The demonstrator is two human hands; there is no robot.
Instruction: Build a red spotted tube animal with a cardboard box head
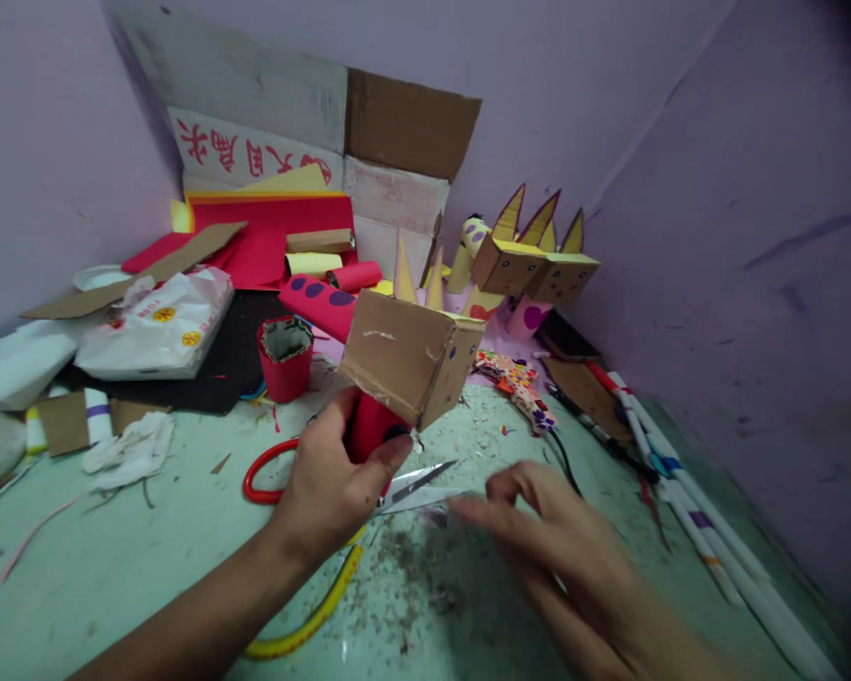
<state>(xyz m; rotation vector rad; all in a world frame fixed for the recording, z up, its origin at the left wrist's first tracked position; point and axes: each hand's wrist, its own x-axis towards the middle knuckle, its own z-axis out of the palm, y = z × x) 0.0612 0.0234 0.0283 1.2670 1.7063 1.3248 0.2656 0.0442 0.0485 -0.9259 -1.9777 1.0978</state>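
Observation:
My left hand (333, 463) is closed around the red paper tube body (370, 430) of a cardboard figure. Its head is a brown cardboard box (397, 345) with small drawn marks on the right side; pointed yellow pieces show behind the box. Motion blurs my right hand (539, 539), held low over the table with bent fingers. Whether it pinches anything cannot be made out. Between the hands lie scissors (415, 487), blades apart, with a red handle loop (261, 473) left of my left wrist. A yellow curved strip (319, 605) rests below.
Behind stand more box-headed figures (511, 265) and an open red tube (285, 364). A flower-patterned glue gun (517, 383) with a black cord lies right. Long white rolled tubes (709, 539) line the right wall. A white plastic-wrapped package (160, 326) sits left. Scraps litter the green table (184, 567).

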